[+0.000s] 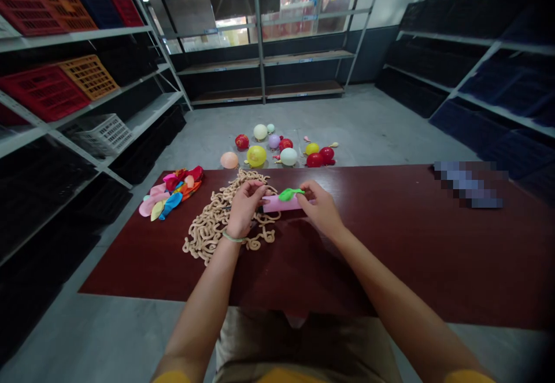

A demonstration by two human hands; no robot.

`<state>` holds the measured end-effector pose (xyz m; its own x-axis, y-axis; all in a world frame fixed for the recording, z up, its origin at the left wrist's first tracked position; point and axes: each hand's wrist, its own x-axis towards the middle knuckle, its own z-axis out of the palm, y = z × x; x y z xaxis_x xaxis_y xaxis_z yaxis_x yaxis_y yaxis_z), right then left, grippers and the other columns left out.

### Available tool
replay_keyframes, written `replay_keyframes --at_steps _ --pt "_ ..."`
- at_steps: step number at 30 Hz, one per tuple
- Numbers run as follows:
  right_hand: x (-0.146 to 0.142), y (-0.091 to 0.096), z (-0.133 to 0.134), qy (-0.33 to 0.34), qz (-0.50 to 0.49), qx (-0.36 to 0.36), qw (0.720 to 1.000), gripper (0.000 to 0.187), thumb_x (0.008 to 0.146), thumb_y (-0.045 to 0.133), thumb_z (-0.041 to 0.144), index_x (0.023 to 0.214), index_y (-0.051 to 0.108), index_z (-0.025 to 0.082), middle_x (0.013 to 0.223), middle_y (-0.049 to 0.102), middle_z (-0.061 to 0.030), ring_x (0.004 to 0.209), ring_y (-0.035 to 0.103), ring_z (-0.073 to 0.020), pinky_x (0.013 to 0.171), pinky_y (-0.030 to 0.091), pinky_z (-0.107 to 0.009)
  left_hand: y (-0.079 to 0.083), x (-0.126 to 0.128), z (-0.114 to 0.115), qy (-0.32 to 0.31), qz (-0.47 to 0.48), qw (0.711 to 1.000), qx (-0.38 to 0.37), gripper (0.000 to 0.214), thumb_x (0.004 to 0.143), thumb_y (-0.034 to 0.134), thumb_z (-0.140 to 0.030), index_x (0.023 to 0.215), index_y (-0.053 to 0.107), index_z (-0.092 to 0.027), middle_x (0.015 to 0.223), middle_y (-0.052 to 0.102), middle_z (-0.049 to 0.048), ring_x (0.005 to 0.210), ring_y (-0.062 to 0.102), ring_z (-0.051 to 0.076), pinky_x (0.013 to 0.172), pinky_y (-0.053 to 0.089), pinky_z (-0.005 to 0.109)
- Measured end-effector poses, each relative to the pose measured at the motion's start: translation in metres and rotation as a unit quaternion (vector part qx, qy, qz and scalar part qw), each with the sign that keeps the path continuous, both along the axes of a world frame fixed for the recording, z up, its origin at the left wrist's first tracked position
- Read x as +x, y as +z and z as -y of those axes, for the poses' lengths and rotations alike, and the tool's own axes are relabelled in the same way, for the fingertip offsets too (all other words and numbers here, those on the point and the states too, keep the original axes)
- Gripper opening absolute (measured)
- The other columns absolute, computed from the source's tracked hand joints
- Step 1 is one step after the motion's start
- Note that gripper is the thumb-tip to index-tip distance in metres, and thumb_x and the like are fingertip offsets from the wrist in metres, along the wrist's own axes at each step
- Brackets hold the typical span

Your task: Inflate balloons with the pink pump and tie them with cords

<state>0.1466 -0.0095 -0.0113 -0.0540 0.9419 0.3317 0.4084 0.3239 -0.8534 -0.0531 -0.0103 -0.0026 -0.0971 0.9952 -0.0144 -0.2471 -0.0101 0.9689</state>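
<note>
A pink tube [277,203], which looks like a balloon hand pump, lies crosswise between my two hands just above the table. My left hand [246,206] is closed around its left end, where a black part shows. Against the tube's upper side is a limp green balloon [289,195]. My right hand [319,206] pinches the right end of the green balloon at the tube's right end; its fingertips are partly hidden. Under and beside my left hand spreads a pile of tan, cord-like curly pieces [208,229].
Flat balloons [171,193] in several colours lie at the left of the dark red table [390,250]. A blurred-out object [470,183] rests at the far right. Inflated balloons [256,156] are on the floor beyond the table. Shelves with crates [43,91] stand around.
</note>
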Motion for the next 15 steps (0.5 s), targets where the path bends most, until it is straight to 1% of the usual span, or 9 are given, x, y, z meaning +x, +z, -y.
replay_keyframes --at_steps 1,3,5,6,7,8,9,12,15 --pt "0.002 0.002 0.000 0.000 0.011 0.002 1.000 0.009 0.083 0.057 0.033 0.086 0.056 0.024 0.069 0.058 0.0038 0.064 0.055 -0.0151 0.060 0.043 -0.026 0.000 0.001 0.001 -0.030 -0.005 0.999 -0.016 0.028 0.077 0.076 -0.037 0.091 0.062 -0.017 0.084 0.066 0.0025 0.079 0.066 0.015 0.068 0.056 0.026" --pt "0.004 0.006 -0.001 0.008 0.040 0.013 0.999 0.009 0.083 0.057 0.033 0.084 0.056 0.024 0.067 0.056 0.0042 0.061 0.052 -0.0140 0.059 0.041 -0.026 0.000 0.005 0.005 -0.118 -0.005 0.991 -0.055 0.031 0.078 0.074 -0.043 0.088 0.065 -0.015 0.083 0.068 0.0053 0.073 0.067 0.016 0.065 0.056 0.027" --pt "0.006 0.010 0.000 0.023 0.069 0.035 0.997 0.008 0.085 0.056 0.031 0.085 0.058 0.023 0.072 0.059 0.0024 0.063 0.053 -0.0140 0.062 0.042 -0.027 -0.002 0.012 0.010 -0.219 0.010 0.971 -0.098 0.036 0.081 0.072 -0.048 0.087 0.068 -0.013 0.085 0.071 0.0103 0.073 0.069 0.018 0.066 0.057 0.030" --pt "0.007 0.012 0.001 0.032 0.079 0.050 0.995 0.008 0.085 0.055 0.030 0.086 0.059 0.023 0.076 0.061 0.0011 0.066 0.054 -0.0144 0.064 0.043 -0.028 -0.003 0.016 0.013 -0.256 0.024 0.959 -0.117 0.038 0.082 0.070 -0.051 0.088 0.070 -0.013 0.087 0.072 0.0128 0.075 0.070 0.020 0.068 0.058 0.031" --pt "0.006 0.014 0.002 0.041 0.087 0.065 0.993 0.009 0.085 0.054 0.029 0.087 0.060 0.022 0.079 0.062 -0.0001 0.068 0.055 -0.0148 0.066 0.043 -0.028 -0.005 0.020 0.015 -0.277 0.043 0.951 -0.130 0.041 0.083 0.068 -0.053 0.090 0.071 -0.013 0.091 0.073 0.0148 0.080 0.071 0.022 0.072 0.058 0.033" --pt "0.006 0.016 0.004 0.048 0.094 0.079 0.991 0.010 0.086 0.054 0.028 0.088 0.062 0.022 0.081 0.063 -0.0010 0.070 0.056 -0.0153 0.068 0.044 -0.029 -0.005 0.025 0.017 -0.281 0.066 0.948 -0.136 0.043 0.083 0.067 -0.054 0.093 0.071 -0.013 0.095 0.073 0.0161 0.085 0.072 0.024 0.075 0.059 0.035" --pt "0.005 0.017 0.006 0.053 0.101 0.093 0.989 0.011 0.086 0.054 0.028 0.090 0.063 0.022 0.081 0.063 -0.0014 0.071 0.056 -0.0158 0.068 0.044 -0.029 -0.006 0.029 0.019 -0.272 0.093 0.948 -0.135 0.045 0.084 0.065 -0.057 0.095 0.071 -0.014 0.100 0.073 0.0166 0.090 0.071 0.025 0.079 0.058 0.037" --pt "0.002 0.019 0.012 0.063 0.129 0.124 0.982 0.013 0.088 0.056 0.029 0.093 0.064 0.022 0.080 0.063 -0.0016 0.073 0.055 -0.0162 0.068 0.043 -0.028 -0.004 0.037 0.021 -0.204 0.175 0.958 -0.100 0.049 0.085 0.061 -0.059 0.104 0.071 -0.016 0.112 0.072 0.0158 0.106 0.068 0.027 0.091 0.055 0.038" --pt "-0.004 0.018 0.017 0.060 0.142 0.116 0.981 0.013 0.089 0.058 0.031 0.093 0.065 0.021 0.078 0.062 -0.0004 0.070 0.054 -0.0146 0.066 0.040 -0.027 0.003 0.039 0.022 -0.134 0.203 0.969 -0.046 0.043 0.086 0.065 -0.051 0.112 0.071 -0.017 0.123 0.069 0.0130 0.117 0.063 0.025 0.096 0.051 0.035"
